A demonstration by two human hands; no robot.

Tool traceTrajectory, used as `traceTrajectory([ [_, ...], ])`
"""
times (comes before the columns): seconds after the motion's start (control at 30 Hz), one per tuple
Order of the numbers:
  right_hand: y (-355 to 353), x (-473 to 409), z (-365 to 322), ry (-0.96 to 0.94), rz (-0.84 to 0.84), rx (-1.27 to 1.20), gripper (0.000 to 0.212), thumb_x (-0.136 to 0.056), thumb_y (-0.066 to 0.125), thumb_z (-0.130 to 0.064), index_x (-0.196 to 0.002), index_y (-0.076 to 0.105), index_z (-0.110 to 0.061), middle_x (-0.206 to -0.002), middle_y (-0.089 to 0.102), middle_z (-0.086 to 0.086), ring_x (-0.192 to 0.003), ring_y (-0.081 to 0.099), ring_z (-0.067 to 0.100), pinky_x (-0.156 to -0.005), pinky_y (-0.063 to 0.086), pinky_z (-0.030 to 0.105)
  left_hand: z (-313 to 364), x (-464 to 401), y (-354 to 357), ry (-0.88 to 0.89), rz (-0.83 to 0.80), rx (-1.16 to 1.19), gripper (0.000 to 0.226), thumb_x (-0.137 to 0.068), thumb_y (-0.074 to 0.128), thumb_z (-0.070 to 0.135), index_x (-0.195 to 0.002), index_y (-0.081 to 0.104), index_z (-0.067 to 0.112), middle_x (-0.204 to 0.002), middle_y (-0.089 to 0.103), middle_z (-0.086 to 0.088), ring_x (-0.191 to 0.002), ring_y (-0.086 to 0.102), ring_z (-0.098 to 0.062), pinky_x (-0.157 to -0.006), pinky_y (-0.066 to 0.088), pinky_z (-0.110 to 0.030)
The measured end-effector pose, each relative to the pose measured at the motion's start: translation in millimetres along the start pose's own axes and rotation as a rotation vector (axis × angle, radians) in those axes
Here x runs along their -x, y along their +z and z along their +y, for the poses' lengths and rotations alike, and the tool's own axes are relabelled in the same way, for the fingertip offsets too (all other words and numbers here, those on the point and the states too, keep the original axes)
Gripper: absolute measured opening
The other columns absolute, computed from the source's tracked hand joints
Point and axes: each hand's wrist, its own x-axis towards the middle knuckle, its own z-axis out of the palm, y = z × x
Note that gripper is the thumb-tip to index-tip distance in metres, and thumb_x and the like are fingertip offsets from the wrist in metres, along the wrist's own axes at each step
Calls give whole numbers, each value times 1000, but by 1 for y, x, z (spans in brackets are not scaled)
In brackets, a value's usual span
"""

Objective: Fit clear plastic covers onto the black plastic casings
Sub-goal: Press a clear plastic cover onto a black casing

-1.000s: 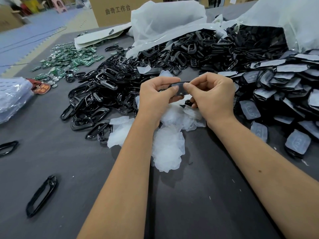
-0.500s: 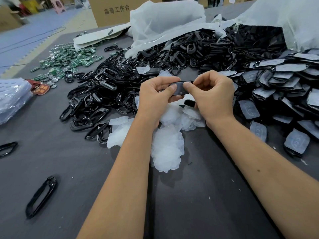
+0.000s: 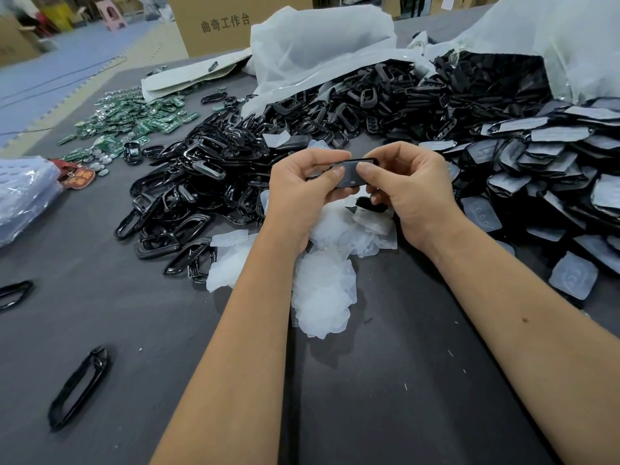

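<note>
Right, mid-fit on one piece. Left hand [image 3: 302, 189] and right hand [image 3: 412, 189] are both pinching the same black casing [image 3: 355, 174], held up between them over the table [image 3: 385, 397]. Left thumb [image 3: 330, 176] and right thumb [image 3: 365, 169] are pressing on its near face, fingers curling behind. There's a pale sheen across the casing's opening, so the clear cover looks to be sitting in it already; can't tell whether every edge is seated.

Judging the step as pressing the cover home. The next move probably calls for running the thumbs along the rim until it's flush all round, with even pressure, since thin plastic could buckle or pop out at a corner.

Stock around the hands:
- loose clear covers [image 3: 322, 297] piling directly under the wrists, towards the body
- bare black casings [image 3: 208, 176] heaping to the left of the left hand and beyond both
- finished casings with covers [image 3: 553, 169] stacking to the right of the right hand
- green circuit boards [image 3: 134, 119] lying well off to the far left, not in play
- one stray black frame [image 3: 79, 387] lying near left, apart from everything
</note>
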Motion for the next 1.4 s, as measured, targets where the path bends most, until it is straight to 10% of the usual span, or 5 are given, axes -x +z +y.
traceTrajectory([
  [0.7,7,2,0,-4,35,5,12,-95,68,-2,-92,76,-11,-71,68,2,-55,58,16,-40,46,25,-2,-1,3,8,-14,37,20,-91,65,-13,-93,75,4,-102,73,-29,-93,76,-41,-85,62,-52],
  [1.4,7,-1,6,-36,68,28,9,-96,68,-1,-101,75,2,-71,71,6,-58,66,14,-49,52,23,-3,-1,1,18,22,26,17,-91,70,-8,-95,74,7,-86,78,-13,-81,77,-27,-71,62,-29],
])
